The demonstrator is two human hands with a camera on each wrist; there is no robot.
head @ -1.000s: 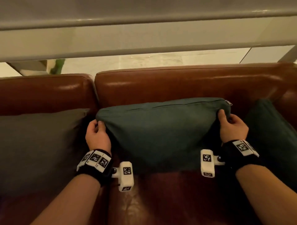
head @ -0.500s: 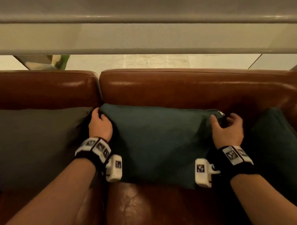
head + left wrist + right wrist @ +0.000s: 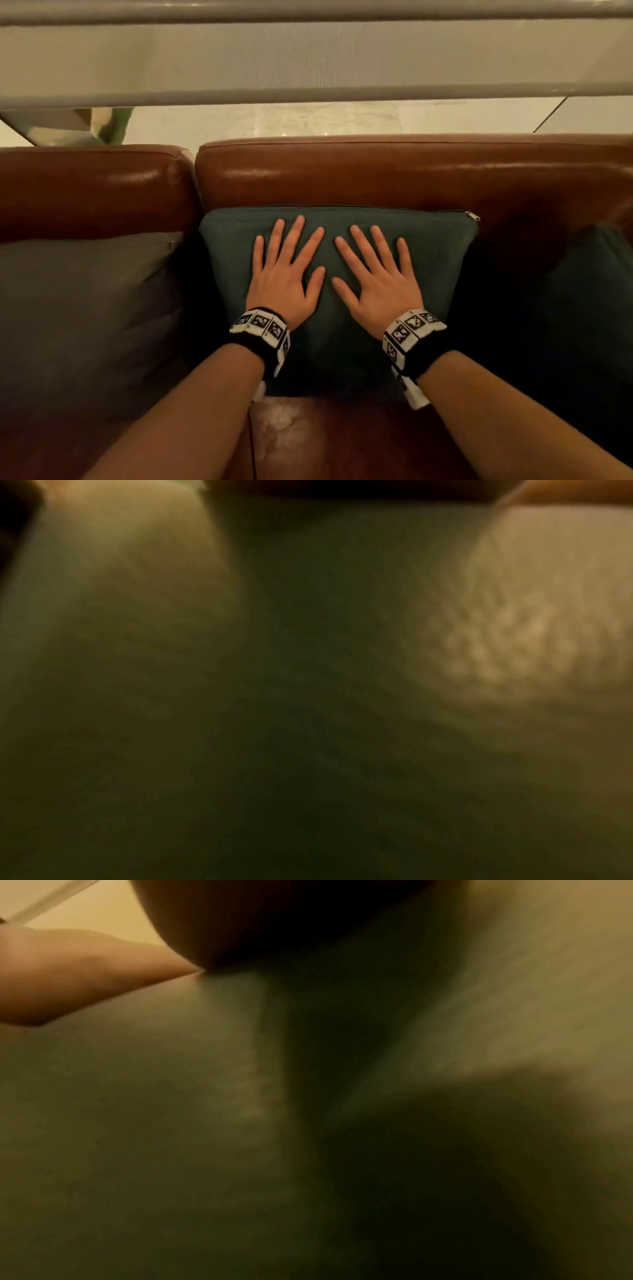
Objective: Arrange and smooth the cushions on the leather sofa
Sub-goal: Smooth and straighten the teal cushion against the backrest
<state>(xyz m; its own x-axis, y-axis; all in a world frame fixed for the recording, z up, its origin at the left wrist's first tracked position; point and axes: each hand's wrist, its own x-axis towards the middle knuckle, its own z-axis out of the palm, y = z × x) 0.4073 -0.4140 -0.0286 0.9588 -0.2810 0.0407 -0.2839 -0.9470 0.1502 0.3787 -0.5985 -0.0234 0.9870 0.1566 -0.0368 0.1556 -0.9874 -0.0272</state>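
A dark green cushion [image 3: 435, 260] with a zip along its top edge leans against the brown leather sofa back [image 3: 376, 171]. My left hand [image 3: 286, 270] lies flat on its front, fingers spread and straight. My right hand [image 3: 376, 274] lies flat beside it, fingers also spread. Both palms rest on the middle of the cushion, thumbs almost meeting. Both wrist views are dim and blurred, filled with green cushion fabric [image 3: 308, 696] [image 3: 171, 1123]; the right wrist view shows a finger [image 3: 68, 974] at upper left.
A grey cushion [image 3: 78, 308] sits on the left seat. Another dark green cushion [image 3: 582, 308] stands at the right, in shadow. Bare leather seat [image 3: 325, 438] shows in front of the middle cushion. Behind the sofa run a pale floor and a railing [image 3: 308, 92].
Both hands let go of the green cushion's upper corners and moved inward to lie flat on its front. The cushion has settled lower against the sofa back.
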